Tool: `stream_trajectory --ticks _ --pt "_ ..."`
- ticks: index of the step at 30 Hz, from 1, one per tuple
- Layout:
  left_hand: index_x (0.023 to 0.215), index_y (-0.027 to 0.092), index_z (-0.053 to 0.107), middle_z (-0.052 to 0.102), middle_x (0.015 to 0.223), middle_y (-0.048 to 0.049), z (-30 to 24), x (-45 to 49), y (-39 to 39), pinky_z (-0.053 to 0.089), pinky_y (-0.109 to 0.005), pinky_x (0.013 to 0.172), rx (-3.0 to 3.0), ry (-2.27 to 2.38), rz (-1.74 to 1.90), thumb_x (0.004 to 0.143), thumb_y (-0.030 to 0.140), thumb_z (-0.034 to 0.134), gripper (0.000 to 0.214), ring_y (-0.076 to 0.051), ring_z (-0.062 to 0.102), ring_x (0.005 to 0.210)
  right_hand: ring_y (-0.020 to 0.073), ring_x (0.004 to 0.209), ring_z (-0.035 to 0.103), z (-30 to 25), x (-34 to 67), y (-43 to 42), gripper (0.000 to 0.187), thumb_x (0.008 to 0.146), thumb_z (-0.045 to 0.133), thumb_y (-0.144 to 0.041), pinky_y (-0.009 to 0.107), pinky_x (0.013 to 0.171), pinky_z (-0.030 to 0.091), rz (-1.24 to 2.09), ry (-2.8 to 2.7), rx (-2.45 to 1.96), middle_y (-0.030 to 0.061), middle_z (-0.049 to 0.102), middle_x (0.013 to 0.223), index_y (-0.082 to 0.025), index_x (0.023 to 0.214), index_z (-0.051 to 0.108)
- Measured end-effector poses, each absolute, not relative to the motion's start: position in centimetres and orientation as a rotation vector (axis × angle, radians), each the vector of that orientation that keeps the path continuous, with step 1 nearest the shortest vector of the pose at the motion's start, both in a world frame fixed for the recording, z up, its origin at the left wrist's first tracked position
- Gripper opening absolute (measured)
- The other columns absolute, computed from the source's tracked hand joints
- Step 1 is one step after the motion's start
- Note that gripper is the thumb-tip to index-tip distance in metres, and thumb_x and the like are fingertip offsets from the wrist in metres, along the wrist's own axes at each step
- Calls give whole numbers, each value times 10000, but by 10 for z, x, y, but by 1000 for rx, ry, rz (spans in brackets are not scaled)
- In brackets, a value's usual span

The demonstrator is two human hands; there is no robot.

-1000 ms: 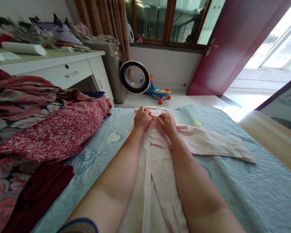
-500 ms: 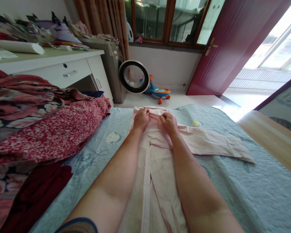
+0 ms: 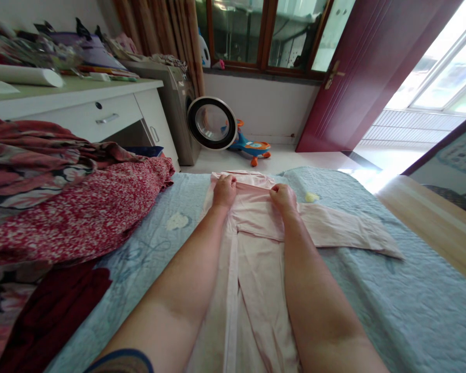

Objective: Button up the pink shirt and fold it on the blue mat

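Note:
A pale pink long-sleeved shirt [image 3: 259, 220] lies spread on the light blue quilted bedspread [image 3: 166, 259], one sleeve [image 3: 349, 228] stretched out to the right. At the far end of the garment, my left hand [image 3: 225, 190] pinches its cloth on the left. My right hand [image 3: 284, 198] grips the same edge further right, fingers closed. Between both hands the cloth is pulled into a fairly straight fold. The lower part of the shirt runs down between my forearms, with a long placket along its middle.
Red patterned clothes [image 3: 85, 207] and a dark red garment [image 3: 57, 305] are heaped on the left. Beyond the bed stand a white desk [image 3: 81, 114], a washing machine with its round door [image 3: 212, 123] swung out, and a blue ride-on toy [image 3: 252, 147]. A maroon door [image 3: 349, 67] is at right.
My right hand has moved to the right, away from my left hand, and the cloth between them is wider and straighter. The view has shifted slightly.

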State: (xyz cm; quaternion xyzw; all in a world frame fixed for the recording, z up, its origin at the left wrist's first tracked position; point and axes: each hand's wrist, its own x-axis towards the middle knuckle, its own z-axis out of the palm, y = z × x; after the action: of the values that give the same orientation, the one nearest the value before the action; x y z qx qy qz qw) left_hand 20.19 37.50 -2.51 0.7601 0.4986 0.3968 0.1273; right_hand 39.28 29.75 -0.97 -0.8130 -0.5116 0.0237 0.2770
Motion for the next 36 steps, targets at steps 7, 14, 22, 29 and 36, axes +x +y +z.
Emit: stream_trajectory --ticks 7,14,22,29,36 --pt "817 206 609 608 953 -80 -27 203 375 460 -351 929 2265 1496 1126 820 86 524 147 -227 576 967 182 658 558 -16 393 297 200 686 536 -150 270 593 363 39 -1286 -2180 74 686 743 -200 711 728" --pt "831 207 596 618 975 -73 -22 205 368 463 -316 858 2279 1486 1071 824 100 528 127 -211 585 932 226 766 593 -12 384 296 162 745 571 -234 316 684 392 62 -1326 -2210 100 704 847 -209 772 729" --pt "871 193 639 645 988 -61 -20 206 365 474 -305 856 2284 1317 1033 813 96 522 162 -192 590 922 266 1125 543 -15 351 310 379 848 528 -187 441 1032 297 82 -1640 -1865 75 700 1134 -225 1204 652" --pt "873 159 693 646 959 -66 -20 202 366 487 -312 852 2224 1223 1076 805 144 553 156 -188 597 883 246 1131 515 -20 339 315 323 909 476 -191 429 1078 252 68 -1680 -1770 82 686 1156 -216 1158 680" --pt "789 164 650 665 853 -32 -19 202 366 493 -279 780 2098 1059 1132 744 104 568 111 -167 598 815 221 927 543 -22 343 319 203 846 523 -171 334 899 385 -4 -1662 -1718 78 672 913 -184 886 722"
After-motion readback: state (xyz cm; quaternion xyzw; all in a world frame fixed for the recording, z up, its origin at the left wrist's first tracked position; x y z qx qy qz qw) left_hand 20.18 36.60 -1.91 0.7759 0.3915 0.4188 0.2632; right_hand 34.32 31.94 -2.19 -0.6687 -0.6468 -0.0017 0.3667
